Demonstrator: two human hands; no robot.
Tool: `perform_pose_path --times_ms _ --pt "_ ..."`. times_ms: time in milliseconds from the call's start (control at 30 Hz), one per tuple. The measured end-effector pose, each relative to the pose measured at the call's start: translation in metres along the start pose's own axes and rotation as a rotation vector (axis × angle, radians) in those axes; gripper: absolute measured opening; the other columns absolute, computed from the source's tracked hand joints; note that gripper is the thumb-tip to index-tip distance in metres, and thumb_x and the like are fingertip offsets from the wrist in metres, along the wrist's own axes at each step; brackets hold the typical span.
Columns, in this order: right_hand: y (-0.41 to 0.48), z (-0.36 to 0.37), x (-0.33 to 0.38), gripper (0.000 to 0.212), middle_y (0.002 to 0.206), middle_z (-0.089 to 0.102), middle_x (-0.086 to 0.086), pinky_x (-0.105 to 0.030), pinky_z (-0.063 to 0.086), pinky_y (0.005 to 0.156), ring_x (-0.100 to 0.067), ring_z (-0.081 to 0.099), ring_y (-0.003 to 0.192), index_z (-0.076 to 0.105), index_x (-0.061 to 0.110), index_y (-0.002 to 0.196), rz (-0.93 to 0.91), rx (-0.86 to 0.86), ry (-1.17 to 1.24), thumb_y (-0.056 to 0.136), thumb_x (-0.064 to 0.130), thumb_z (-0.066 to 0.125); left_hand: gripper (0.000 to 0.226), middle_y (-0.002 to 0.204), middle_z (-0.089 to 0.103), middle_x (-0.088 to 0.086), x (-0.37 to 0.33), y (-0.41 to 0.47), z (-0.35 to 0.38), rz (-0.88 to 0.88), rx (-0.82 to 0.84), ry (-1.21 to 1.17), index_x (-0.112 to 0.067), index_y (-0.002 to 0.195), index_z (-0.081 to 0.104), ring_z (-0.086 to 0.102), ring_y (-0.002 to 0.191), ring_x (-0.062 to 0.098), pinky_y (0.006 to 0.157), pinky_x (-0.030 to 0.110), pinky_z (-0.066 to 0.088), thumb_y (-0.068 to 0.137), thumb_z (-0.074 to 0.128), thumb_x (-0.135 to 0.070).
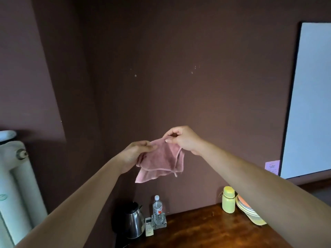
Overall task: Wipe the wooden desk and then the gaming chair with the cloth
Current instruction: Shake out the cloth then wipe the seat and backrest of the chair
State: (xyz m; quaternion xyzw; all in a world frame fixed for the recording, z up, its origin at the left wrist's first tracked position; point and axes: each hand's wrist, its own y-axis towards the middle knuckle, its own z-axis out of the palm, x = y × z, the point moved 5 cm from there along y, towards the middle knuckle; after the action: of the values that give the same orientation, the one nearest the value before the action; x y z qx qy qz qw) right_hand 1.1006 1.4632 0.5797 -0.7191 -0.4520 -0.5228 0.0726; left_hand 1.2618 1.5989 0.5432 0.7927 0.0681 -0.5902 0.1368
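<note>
A pink cloth [161, 159] hangs in the air in front of the brown wall, held up by both hands. My left hand [135, 154] grips its left top edge, and my right hand [182, 139] pinches the right top corner a little higher. The cloth droops in folds below the hands. The wooden desk [206, 231] lies far below, at the bottom centre and right. No gaming chair is in view.
On the desk stand a steel kettle [133, 222], a clear water bottle [157, 210] in a glass tray, a white remote [149, 226], a yellow bottle [228, 199] and a striped fan-like object [249, 212]. A radiator [16, 185] is at left, a whiteboard [311, 97] at right.
</note>
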Motion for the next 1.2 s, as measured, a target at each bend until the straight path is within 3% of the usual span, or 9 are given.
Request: perform_pose_path --times_ms 67,200,400,500,667,867,967,1067,1200 --pt "0.002 -0.006 -0.007 0.020 0.096 0.079 -0.002 -0.023 0.052 0.085 -0.008 0.067 0.087 0.081 0.017 0.096 0.002 0.017 -0.015 0.094 -0.001 0.072 0.016 0.087 0.068 0.010 0.002 0.005 0.002 -0.006 0.019 0.032 -0.014 0.098 0.074 0.060 0.075 0.027 0.067 0.040 0.042 0.090 0.078 -0.026" --pt "0.004 -0.012 -0.017 0.015 0.103 0.078 -0.016 -0.027 0.053 0.085 -0.013 0.067 0.088 0.080 0.009 0.100 0.000 0.015 0.005 0.094 -0.002 0.072 0.024 0.113 0.075 0.012 0.008 0.008 0.006 -0.050 0.022 0.081 -0.011 0.115 0.074 0.070 0.105 0.028 0.093 0.043 0.052 0.092 0.075 -0.017" --pt "0.007 -0.022 -0.027 0.031 0.100 0.079 -0.011 -0.024 0.052 0.080 -0.012 0.069 0.084 0.076 0.008 0.110 0.069 0.046 0.061 0.082 0.008 0.090 0.051 0.124 0.076 0.008 0.001 0.008 0.020 -0.159 0.122 0.164 -0.015 0.122 0.077 0.070 0.121 0.022 0.109 0.039 0.047 0.101 0.060 -0.058" --pt "0.012 -0.033 -0.013 0.041 0.098 0.079 -0.003 -0.022 0.054 0.080 -0.011 0.072 0.086 0.076 0.013 0.114 0.041 0.070 0.129 0.076 0.016 0.094 0.042 0.128 0.074 0.009 -0.018 0.012 0.022 -0.068 0.134 0.178 -0.010 0.126 0.074 0.068 0.125 0.024 0.112 0.042 0.045 0.105 0.060 -0.043" --pt "-0.002 -0.024 -0.032 0.056 0.119 0.078 -0.007 -0.038 0.059 0.096 -0.024 0.074 0.112 0.072 0.015 0.126 0.153 0.280 0.298 0.079 0.038 0.093 0.046 0.121 0.068 0.020 -0.029 0.020 0.007 0.073 -0.018 -0.174 0.007 0.133 0.062 0.066 0.112 0.033 0.101 0.045 0.052 0.104 0.064 -0.028" --pt "-0.017 -0.003 -0.060 0.009 0.091 0.067 -0.018 -0.043 0.041 0.078 -0.029 0.057 0.086 0.081 0.011 0.090 0.300 0.100 0.312 0.093 0.008 0.074 0.017 0.095 0.073 -0.003 0.011 0.015 0.029 0.043 -0.684 0.308 -0.015 0.101 0.072 0.069 0.093 0.018 0.088 0.033 0.055 0.086 0.077 -0.008" --pt "-0.015 -0.001 -0.063 0.023 0.084 0.075 -0.011 -0.029 0.051 0.065 -0.022 0.069 0.069 0.083 0.012 0.073 0.434 0.081 0.409 0.094 0.008 0.076 0.005 0.075 0.073 -0.007 0.025 0.010 0.076 0.123 -0.536 0.064 -0.015 0.087 0.071 0.068 0.073 0.011 0.070 0.027 0.055 0.085 0.074 -0.019" --pt "-0.019 -0.006 -0.067 0.026 0.078 0.078 -0.004 -0.021 0.051 0.052 -0.011 0.067 0.056 0.083 0.018 0.067 0.501 -0.024 0.424 0.091 0.010 0.080 0.021 0.085 0.074 0.003 0.034 0.007 0.108 0.142 -0.451 -0.130 -0.010 0.095 0.071 0.070 0.081 0.018 0.082 0.037 0.058 0.084 0.074 -0.028" --pt "-0.023 -0.015 -0.068 0.018 0.103 0.078 -0.015 -0.036 0.058 0.094 -0.022 0.069 0.085 0.072 -0.001 0.110 0.411 -0.031 0.380 0.093 0.002 0.076 0.015 0.098 0.077 -0.001 0.033 0.012 0.114 0.191 -0.488 -0.092 -0.017 0.112 0.069 0.075 0.094 0.015 0.085 0.024 0.059 0.097 0.075 -0.018"
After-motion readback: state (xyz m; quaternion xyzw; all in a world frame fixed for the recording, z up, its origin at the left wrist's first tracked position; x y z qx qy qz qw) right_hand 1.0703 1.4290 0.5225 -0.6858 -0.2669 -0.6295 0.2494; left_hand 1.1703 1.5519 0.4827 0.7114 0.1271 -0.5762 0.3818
